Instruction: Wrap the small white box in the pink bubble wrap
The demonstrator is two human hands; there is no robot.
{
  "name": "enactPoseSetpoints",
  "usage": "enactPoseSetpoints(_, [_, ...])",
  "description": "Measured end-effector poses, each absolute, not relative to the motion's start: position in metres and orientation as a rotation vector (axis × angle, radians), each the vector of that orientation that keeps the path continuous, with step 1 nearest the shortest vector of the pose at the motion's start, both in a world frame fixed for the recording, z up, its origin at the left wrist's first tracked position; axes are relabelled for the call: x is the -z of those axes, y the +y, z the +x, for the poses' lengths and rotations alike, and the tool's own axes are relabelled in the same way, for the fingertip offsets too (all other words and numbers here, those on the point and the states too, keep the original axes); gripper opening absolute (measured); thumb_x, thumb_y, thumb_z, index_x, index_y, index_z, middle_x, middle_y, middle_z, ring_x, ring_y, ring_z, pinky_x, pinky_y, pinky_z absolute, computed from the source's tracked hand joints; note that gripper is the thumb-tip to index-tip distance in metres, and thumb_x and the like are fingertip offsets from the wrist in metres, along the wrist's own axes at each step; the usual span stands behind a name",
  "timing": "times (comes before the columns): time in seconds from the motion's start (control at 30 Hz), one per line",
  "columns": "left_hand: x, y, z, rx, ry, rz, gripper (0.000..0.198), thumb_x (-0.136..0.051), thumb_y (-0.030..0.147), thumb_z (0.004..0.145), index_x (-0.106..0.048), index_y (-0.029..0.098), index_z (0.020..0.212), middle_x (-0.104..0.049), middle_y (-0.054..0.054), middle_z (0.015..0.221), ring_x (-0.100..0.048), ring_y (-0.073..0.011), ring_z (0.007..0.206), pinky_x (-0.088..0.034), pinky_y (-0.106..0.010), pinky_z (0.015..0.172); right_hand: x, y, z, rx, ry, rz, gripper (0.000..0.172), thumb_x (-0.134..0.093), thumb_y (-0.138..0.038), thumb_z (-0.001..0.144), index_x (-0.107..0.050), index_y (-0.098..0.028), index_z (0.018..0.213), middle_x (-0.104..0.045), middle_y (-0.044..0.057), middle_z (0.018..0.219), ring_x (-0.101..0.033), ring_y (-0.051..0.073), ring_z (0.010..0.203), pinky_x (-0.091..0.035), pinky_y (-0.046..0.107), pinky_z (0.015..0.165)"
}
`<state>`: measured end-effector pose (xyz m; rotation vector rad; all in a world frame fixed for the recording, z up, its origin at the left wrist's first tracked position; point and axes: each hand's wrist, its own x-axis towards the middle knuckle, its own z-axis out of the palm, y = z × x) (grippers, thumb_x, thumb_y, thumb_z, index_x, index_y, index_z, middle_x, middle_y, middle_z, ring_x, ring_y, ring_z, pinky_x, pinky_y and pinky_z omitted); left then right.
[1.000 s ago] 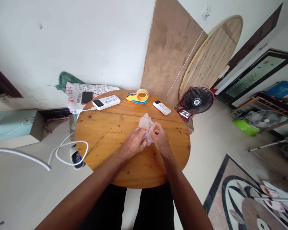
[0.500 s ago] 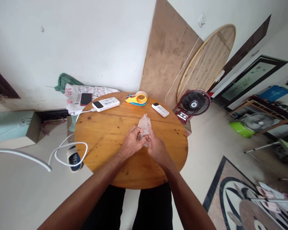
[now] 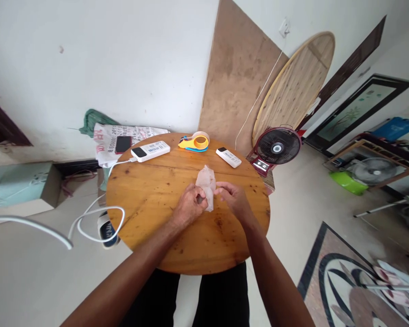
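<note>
A small clear plastic bag [image 3: 206, 184] lies on the round wooden table [image 3: 150, 195], near its middle. My left hand [image 3: 189, 209] pinches the bag's near left edge with closed fingers. My right hand [image 3: 234, 198] sits just right of the bag, fingers curled, its fingertips touching the bag's right edge. What is inside the bag is too small to make out.
At the table's far edge lie a white power bank [image 3: 150, 150] with a white cable [image 3: 98, 213], a yellow tape dispenser [image 3: 195, 141] and a white remote [image 3: 228, 157]. A red fan [image 3: 277, 147] stands on the floor to the right. Boards lean on the wall.
My right hand has drawn away to the right of the bag; before, both hands were bunched together over it. The bag now lies flatter on the table.
</note>
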<state>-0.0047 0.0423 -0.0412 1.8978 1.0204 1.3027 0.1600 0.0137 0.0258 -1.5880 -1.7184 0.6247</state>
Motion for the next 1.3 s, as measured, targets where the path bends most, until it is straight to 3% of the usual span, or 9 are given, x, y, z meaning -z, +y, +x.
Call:
enactPoseSetpoints(0.17, [0.036, 0.039, -0.006, -1.292, 1.009, 1.959, 0.01, -0.058, 0.011, 0.07, -0.057, 0.018, 0.076, -0.053, -0.004, 0.094, -0.058, -0.0147, 0.084, -0.049, -0.025, 0.066, -0.039, 0.035, 0.167, -0.242, -2.125, -1.577, 0.039, -0.043, -0.016, 0.085, -0.065, -0.023, 0.116, -0.062, 0.007, 0.114, -0.059, 0.019, 0.096, -0.044, 0.03, 0.086])
enactPoseSetpoints(0.27, [0.036, 0.041, -0.007, -1.302, 0.971, 1.988, 0.009, -0.058, 0.011, 0.071, -0.056, 0.019, 0.075, -0.056, -0.006, 0.101, -0.059, -0.018, 0.093, -0.05, -0.03, 0.074, -0.047, 0.048, 0.161, -0.182, -2.299, -1.661, 0.035, -0.047, -0.015, 0.082, -0.067, -0.026, 0.109, -0.054, 0.004, 0.128, -0.058, 0.019, 0.096, -0.044, 0.028, 0.081])
enactPoseSetpoints(0.5, [0.039, 0.042, -0.006, -1.267, 0.995, 2.026, 0.012, -0.056, 0.009, 0.07, -0.054, 0.019, 0.075, -0.06, -0.003, 0.09, -0.061, -0.0165, 0.085, -0.051, -0.03, 0.076, -0.033, 0.065, 0.159, -0.063, -2.344, -1.575, 0.026, -0.045, -0.018, 0.087, -0.069, -0.023, 0.094, -0.042, 0.003, 0.142, -0.058, 0.018, 0.097, -0.044, 0.028, 0.083])
enactPoseSetpoints(0.6, [0.034, 0.039, -0.007, -1.249, 1.067, 2.044, 0.014, -0.058, 0.012, 0.071, -0.058, 0.019, 0.083, -0.058, -0.008, 0.109, -0.062, -0.0177, 0.089, -0.053, -0.031, 0.075, -0.021, 0.075, 0.16, -0.138, -2.353, -1.551, 0.026, -0.046, -0.017, 0.086, -0.07, -0.023, 0.094, -0.045, 0.003, 0.139, -0.058, 0.017, 0.098, -0.044, 0.028, 0.084])
enactPoseSetpoints(0.77, [0.027, 0.034, -0.009, -1.141, 1.074, 2.288, 0.042, -0.055, 0.012, 0.075, -0.06, 0.022, 0.116, -0.052, -0.011, 0.132, -0.06, -0.0239, 0.109, -0.054, -0.037, 0.088, -0.012, 0.088, 0.159, -0.261, -2.366, -1.513, 0.023, -0.048, -0.019, 0.086, -0.071, -0.023, 0.09, -0.049, 0.002, 0.133, -0.058, 0.016, 0.096, -0.045, 0.028, 0.085])
enactPoseSetpoints(0.9, [0.027, 0.035, -0.01, -1.162, 1.052, 2.401, 0.034, -0.052, 0.01, 0.076, -0.066, 0.02, 0.105, -0.056, -0.009, 0.132, -0.058, -0.0261, 0.114, -0.051, -0.04, 0.096, -0.006, 0.092, 0.162, -0.361, -2.352, -1.454, 0.027, -0.051, -0.016, 0.083, -0.069, -0.024, 0.101, -0.05, 0.002, 0.131, -0.057, 0.016, 0.103, -0.044, 0.027, 0.089])
enactPoseSetpoints(1.03, [0.026, 0.037, -0.009, -1.139, 1.051, 2.442, 0.029, -0.051, 0.01, 0.076, -0.066, 0.019, 0.099, -0.065, -0.009, 0.119, -0.063, -0.0256, 0.101, -0.055, -0.04, 0.088, 0.007, 0.092, 0.166, -0.33, -2.145, -1.504, 0.047, -0.056, -0.015, 0.078, -0.058, -0.025, 0.124, -0.055, 0.004, 0.123, -0.058, 0.015, 0.095, -0.046, 0.027, 0.086])
enactPoseSetpoints(1.2, [0.025, 0.036, -0.008, -1.104, 1.079, 2.446, 0.03, -0.049, 0.01, 0.075, -0.064, 0.018, 0.099, -0.068, -0.009, 0.105, -0.063, -0.0248, 0.095, -0.055, -0.039, 0.084, 0.023, 0.099, 0.178, -0.283, -1.811, -1.703, 0.053, -0.064, -0.027, 0.076, -0.054, -0.02, 0.127, -0.061, 0.008, 0.117, -0.058, 0.014, 0.076, -0.048, 0.034, 0.083])
enactPoseSetpoints(1.3, [0.024, 0.035, -0.008, -1.085, 1.097, 2.439, 0.032, -0.048, 0.01, 0.075, -0.064, 0.018, 0.101, -0.067, -0.009, 0.107, -0.063, -0.0245, 0.096, -0.055, -0.038, 0.083, 0.027, 0.107, 0.187, -0.403, -1.666, -1.786, 0.049, -0.066, -0.032, 0.075, -0.057, -0.017, 0.121, -0.065, 0.009, 0.109, -0.06, 0.016, 0.078, -0.048, 0.034, 0.082])
